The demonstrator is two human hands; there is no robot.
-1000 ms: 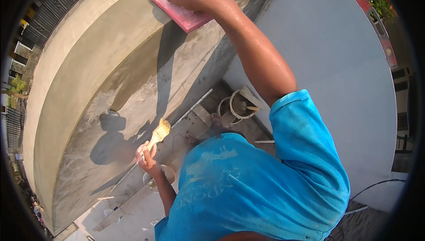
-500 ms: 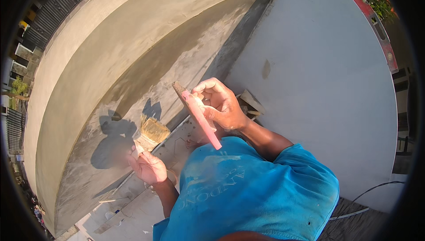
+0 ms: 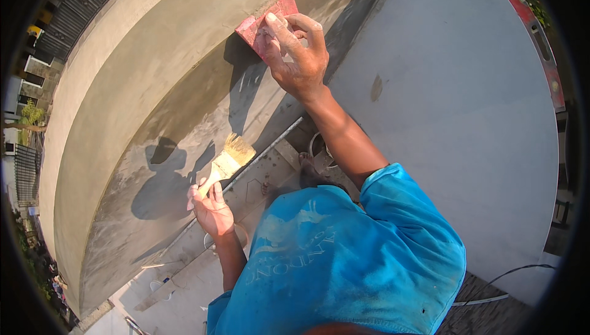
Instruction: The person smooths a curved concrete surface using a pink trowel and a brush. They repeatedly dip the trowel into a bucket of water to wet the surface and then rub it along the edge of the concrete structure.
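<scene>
My right hand is stretched forward and grips a small flat red plastering float. The float's far edge has grey mortar on it and appears to lie against the curved cement wall, at the border between its pale upper band and the darker, damp-looking lower face. Lower on the left, my left hand pinches the handle of a wide paintbrush. Its yellowish bristles point up and to the right, apart from the wall, and the brush's shadow falls on the wall nearby.
A smooth grey-white panel rises on the right, with a red spirit level along its far edge. Beneath me, a bucket stands close to my feet. A black cable runs at lower right. Gates show beyond the wall.
My right hand has moved forward and up with the float, from near my chest to the wall. The paintbrush has tilted, so its handle and bristles show more plainly in my left hand.
</scene>
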